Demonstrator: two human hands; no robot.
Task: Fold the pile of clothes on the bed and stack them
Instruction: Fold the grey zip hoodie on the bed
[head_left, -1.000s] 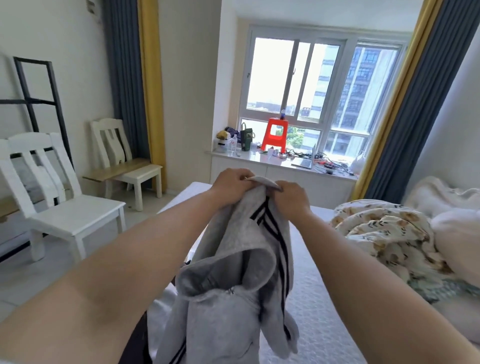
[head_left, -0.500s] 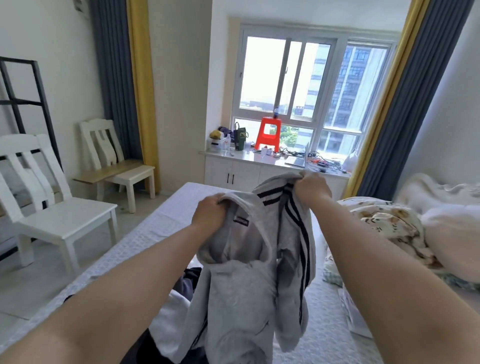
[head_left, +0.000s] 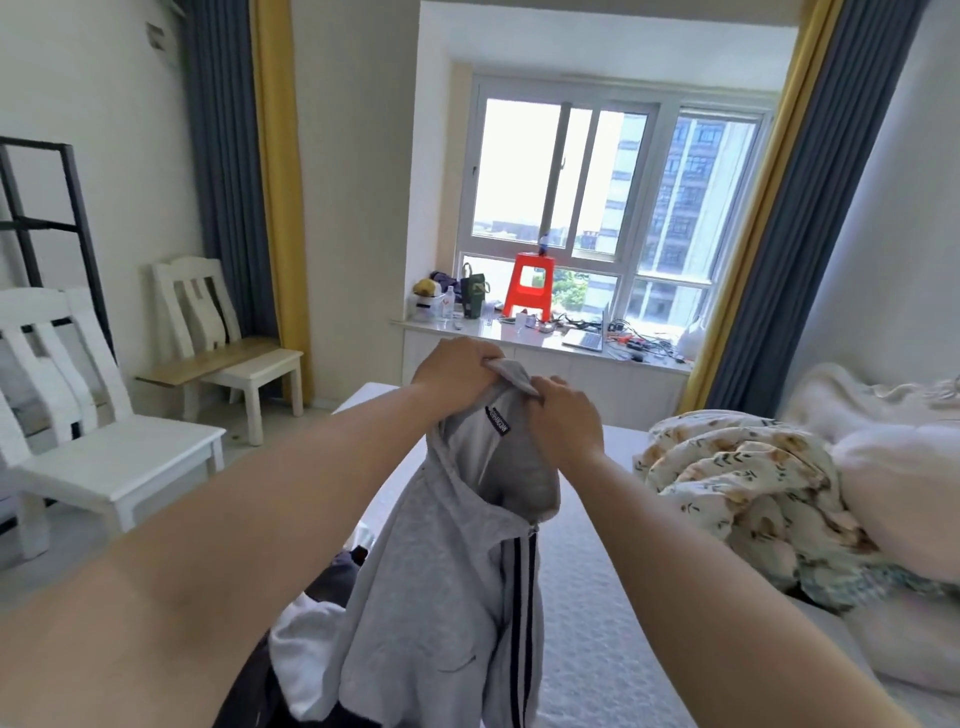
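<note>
While both hands pinch the grey hoodie (head_left: 441, 571) at its top, left hand (head_left: 457, 371) and right hand (head_left: 563, 418) nearly touching, it hangs above the bed (head_left: 587, 597) over the rest of the pile (head_left: 311, 634). Each grip is closed on fabric. Probably the hood edge, hard to tell. Slide hands apart to the shoulders, shake flat, then lay down.

Grey hoodie (head_left: 441, 561) with dark stripes; floral quilt (head_left: 737, 499); orange stool (head_left: 530, 286).
</note>
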